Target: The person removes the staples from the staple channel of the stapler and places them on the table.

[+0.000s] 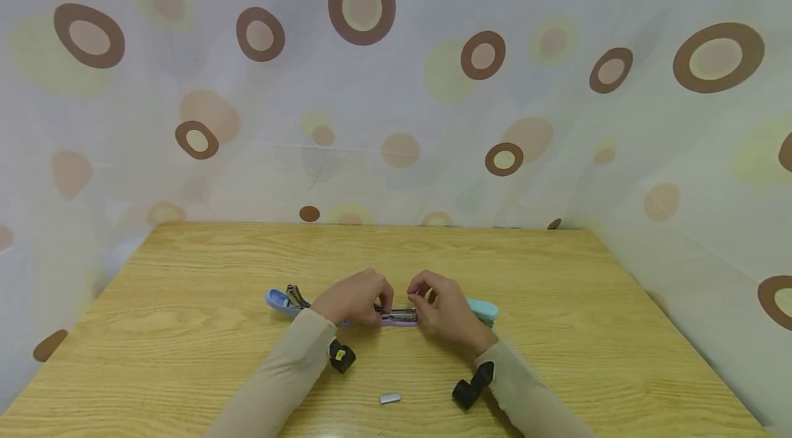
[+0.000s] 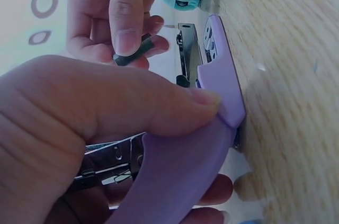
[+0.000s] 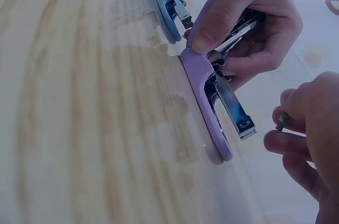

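My left hand (image 1: 361, 295) grips a purple stapler (image 2: 225, 89), its thumb pressed near the hinge. The stapler's top is swung back, so the metal staple channel (image 3: 233, 107) lies exposed above the base. To the right of it, my right hand (image 1: 447, 307) pinches a short dark strip of staples (image 2: 135, 50) between thumb and fingers. In the right wrist view that strip (image 3: 282, 121) is held just off the channel's front end, apart from it. Much of the stapler's raised top is hidden by my left hand in the head view.
A blue stapler (image 1: 277, 299), also opened up, lies left of my left hand. Behind my right hand is a teal stapler (image 1: 484, 308), partly covered. A small silver staple strip (image 1: 390, 398) rests on the wooden table (image 1: 185, 355) nearer the front. A patterned curtain (image 1: 396, 94) borders the table's back.
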Demonstrator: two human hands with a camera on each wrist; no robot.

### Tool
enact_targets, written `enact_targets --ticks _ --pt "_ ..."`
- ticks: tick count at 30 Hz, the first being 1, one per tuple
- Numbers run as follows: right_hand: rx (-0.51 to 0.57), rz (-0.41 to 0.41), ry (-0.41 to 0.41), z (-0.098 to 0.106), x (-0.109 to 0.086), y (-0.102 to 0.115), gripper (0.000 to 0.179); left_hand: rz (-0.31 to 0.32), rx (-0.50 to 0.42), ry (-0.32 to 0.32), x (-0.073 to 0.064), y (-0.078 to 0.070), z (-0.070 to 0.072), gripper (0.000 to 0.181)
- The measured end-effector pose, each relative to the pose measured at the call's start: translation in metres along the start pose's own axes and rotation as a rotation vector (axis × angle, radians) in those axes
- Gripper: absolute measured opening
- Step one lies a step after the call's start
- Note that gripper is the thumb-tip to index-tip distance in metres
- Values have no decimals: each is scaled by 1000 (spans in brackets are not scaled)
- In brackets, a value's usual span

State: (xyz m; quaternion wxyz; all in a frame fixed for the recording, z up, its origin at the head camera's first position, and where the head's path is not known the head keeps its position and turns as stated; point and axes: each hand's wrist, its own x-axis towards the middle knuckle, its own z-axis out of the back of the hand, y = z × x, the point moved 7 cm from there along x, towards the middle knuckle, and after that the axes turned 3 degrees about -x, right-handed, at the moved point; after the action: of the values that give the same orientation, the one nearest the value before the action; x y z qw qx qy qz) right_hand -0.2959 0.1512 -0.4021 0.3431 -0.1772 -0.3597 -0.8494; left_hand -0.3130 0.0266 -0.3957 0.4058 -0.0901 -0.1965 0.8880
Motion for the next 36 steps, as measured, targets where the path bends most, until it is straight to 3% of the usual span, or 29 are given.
enact_targets --ticks 11,15,25,36 --pt "-10 -15 53 3 7 2 14 19 2 -37 -3 1 6 18" --pt "-21 -12 56 8 10 6 16 24 12 -76 -4 2 8 30" --pt "-31 11 142 14 15 23 16 53 31 -79 -3 5 12 39" --pt "1 -50 375 -5 -14 35 8 16 17 -95 -7 2 4 32"
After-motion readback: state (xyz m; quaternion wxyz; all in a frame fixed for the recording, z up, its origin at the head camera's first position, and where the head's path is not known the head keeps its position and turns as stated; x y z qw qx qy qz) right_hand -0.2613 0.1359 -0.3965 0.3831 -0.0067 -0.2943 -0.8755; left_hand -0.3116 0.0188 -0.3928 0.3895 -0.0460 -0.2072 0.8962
